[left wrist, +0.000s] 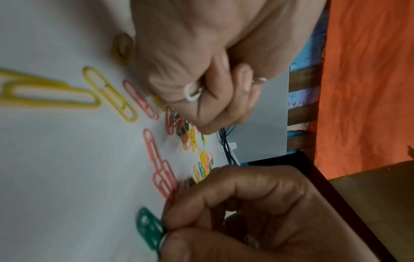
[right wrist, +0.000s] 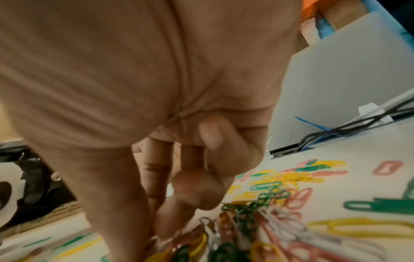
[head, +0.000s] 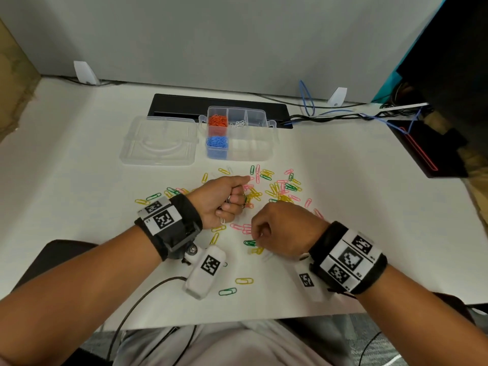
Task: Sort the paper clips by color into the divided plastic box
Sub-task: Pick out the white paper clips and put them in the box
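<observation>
Loose yellow, pink, green and white paper clips (head: 274,188) lie scattered across the white table. My left hand (head: 228,200) is curled into a fist over the pile and holds white clips (left wrist: 192,92), one end sticking out between its fingers. My right hand (head: 264,236) reaches down just in front of it, and its thumb and forefinger (left wrist: 174,235) pinch a pale clip beside a green clip (left wrist: 149,227). The divided plastic box (head: 260,149) stands open behind the pile, with orange clips (head: 217,120), blue clips (head: 217,142) and a few white clips (head: 239,124) in separate compartments.
The box's clear lid (head: 159,140) lies flat to the left of it. A black cable slot (head: 179,105) and cables (head: 330,116) run along the back wall. A dark device (head: 422,151) sits at the right edge. Single clips (head: 244,280) lie near the front edge.
</observation>
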